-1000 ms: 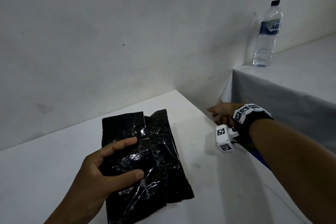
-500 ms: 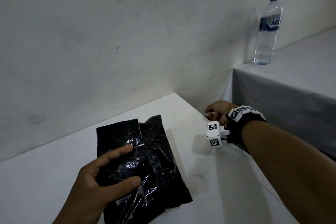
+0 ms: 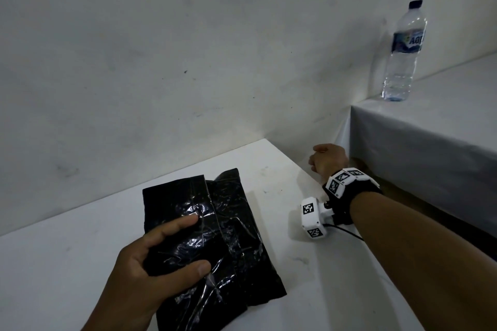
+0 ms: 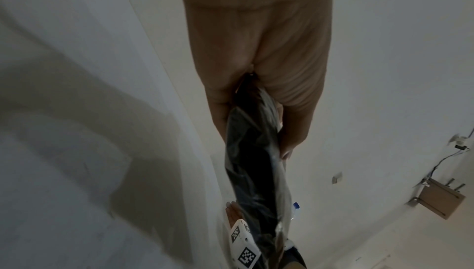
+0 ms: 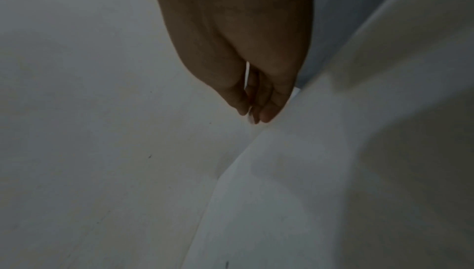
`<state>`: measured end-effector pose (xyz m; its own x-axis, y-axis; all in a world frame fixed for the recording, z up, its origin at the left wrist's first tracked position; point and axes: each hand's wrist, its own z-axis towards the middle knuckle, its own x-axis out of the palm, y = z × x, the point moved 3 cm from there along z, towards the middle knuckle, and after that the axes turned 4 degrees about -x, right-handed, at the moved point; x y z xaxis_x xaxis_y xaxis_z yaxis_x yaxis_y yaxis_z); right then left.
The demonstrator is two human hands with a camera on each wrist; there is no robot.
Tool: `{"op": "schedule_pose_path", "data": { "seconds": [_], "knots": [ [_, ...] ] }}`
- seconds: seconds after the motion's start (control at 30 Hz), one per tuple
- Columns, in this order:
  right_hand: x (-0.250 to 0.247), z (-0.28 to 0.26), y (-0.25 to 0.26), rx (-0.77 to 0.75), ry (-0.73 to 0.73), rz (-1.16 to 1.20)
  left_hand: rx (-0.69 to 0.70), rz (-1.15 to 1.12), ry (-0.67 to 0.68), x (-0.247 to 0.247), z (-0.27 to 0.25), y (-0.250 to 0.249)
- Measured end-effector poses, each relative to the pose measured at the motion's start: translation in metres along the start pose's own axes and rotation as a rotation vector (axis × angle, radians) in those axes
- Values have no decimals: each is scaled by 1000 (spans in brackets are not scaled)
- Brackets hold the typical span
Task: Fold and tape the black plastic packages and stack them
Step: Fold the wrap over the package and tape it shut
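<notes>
Your left hand (image 3: 150,263) grips the folded black plastic package (image 3: 228,239) by its left edge, thumb on top, above the white table (image 3: 53,271) | your right hand (image 3: 326,160) hangs past the table's right edge, fingertips bunched together, holding nothing visible | water bottle (image 3: 403,54) stands on the draped table (image 3: 430,126) far right.

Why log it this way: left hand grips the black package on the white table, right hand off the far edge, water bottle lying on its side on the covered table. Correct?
One error: the water bottle stands upright on the covered table, as the head view shows. The rest holds: the left hand has its grip on the black package on the white table, and the right hand is off the far edge.
</notes>
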<state>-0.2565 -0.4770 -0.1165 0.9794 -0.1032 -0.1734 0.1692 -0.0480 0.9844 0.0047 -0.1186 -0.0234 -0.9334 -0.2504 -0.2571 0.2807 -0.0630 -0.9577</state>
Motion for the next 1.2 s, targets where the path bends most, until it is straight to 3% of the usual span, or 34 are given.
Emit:
{"op": "schedule_pose_path", "data": {
  "seconds": [0.17,0.6,0.77,0.87,0.97,1.07,1.2],
  "knots": [
    [4,-13,9,-97,-161,-6,8,30,-33,-5,-3,-1],
    [4,-32,54,-306,-43,-358,-3,20,-22,-24,-15,-6],
    [16,-69,81,-554,-23,-411,15,-4,-34,-39,-23,-11],
    [12,-86,124,-744,-24,-419,24,-17,-45,-45,-27,-12],
    [13,-130,175,-783,133,-376,57,-32,-88,-62,-47,-19],
    [2,-166,191,-745,259,-308,71,-47,-97,-62,-47,-19],
    [5,-256,217,-765,496,-117,73,-52,-155,-85,-79,-25]
  ]
}}
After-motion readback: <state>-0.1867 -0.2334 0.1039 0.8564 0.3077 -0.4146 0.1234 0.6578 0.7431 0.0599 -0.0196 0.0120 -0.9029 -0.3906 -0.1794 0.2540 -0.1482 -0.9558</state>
